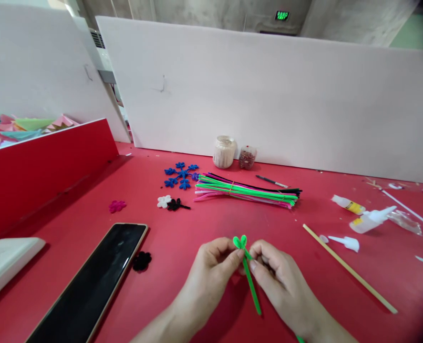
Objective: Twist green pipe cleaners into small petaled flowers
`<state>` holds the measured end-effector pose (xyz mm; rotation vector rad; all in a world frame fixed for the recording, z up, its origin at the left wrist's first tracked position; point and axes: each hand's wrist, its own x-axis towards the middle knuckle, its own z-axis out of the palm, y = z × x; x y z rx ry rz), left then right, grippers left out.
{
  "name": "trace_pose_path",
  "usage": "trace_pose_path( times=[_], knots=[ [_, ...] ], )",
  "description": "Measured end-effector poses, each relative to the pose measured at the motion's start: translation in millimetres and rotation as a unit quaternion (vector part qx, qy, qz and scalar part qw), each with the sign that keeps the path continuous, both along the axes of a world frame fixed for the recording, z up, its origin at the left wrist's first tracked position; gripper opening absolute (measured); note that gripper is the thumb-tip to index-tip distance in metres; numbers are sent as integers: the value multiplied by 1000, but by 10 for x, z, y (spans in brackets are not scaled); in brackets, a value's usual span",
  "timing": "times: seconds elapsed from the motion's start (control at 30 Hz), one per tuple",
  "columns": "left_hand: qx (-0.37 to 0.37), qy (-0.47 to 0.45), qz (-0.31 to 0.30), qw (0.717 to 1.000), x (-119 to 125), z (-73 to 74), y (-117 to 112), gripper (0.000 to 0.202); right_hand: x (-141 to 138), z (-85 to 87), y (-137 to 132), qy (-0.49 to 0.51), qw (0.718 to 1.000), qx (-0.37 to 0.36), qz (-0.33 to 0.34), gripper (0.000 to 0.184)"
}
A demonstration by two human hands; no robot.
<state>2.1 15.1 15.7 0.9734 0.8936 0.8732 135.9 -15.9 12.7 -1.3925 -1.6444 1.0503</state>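
A bright green pipe cleaner (251, 286) is held between both hands above the red table. Its top is bent into two small loops side by side, and one straight end hangs down and slightly right. My left hand (214, 267) pinches it just below the loops with thumb and forefinger. My right hand (281, 274) grips another stretch of it to the right, fingers curled, partly hiding it. A green tip also shows below the right wrist. Beyond the hands lies a bundle of pipe cleaners (247, 191) in green, pink and black, tied with a band.
Left of the hands are a phone (93, 281) and a black flower (142, 261). Farther back lie pink (117, 206), white and blue (182, 175) shapes. Glass jar (224, 152) and small cup stand by the white panel. At right are a wooden stick (350, 269) and glue bottles (370, 220).
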Motion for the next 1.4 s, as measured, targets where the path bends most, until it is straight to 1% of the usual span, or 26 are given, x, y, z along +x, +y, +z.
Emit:
trace_pose_path(
  times=[0.13,0.27,0.4,0.47,0.67,0.77,0.83,0.93,1.0,1.1,1.23,1.33,1.4],
  knots=[
    [12,-33,-22,999,8,28,-9,19,3,-8,-1,8,1000,-13,4,14],
    [2,-32,-37,999,-12,35,3,16,6,-49,-15,7,1000,9,-15,17],
    [6,-42,-64,997,-32,29,9,12,4,-51,-22,33,999,-6,-8,18],
    [8,-41,-61,997,-35,34,10,10,6,-49,-19,38,999,-10,-6,19],
    [-8,-52,-49,997,-30,50,24,5,13,-66,-2,6,1000,19,-23,19],
    [-6,-66,-35,997,-22,31,16,2,3,-63,4,15,1000,9,-13,19],
    [-8,-74,-38,997,-17,20,7,2,-5,-59,5,23,1000,1,-3,19],
    [-28,-83,-52,995,-15,14,1,2,-11,-55,4,15,1000,6,-7,20],
    [-48,-94,-45,993,-21,10,4,3,-10,-53,2,5,1000,10,-13,21],
    [-62,-91,-37,993,-36,-5,11,6,-10,-50,-5,10,1000,-2,0,21],
    [-35,-48,-31,998,-50,-24,22,17,-12,-49,-18,37,999,-10,24,18],
    [-13,-38,-23,999,-48,-25,25,19,2,-46,-17,56,998,-18,37,17],
    [-5,-27,-27,999,-41,-20,19,19,22,-40,-12,70,997,-19,30,17]
  ],
)
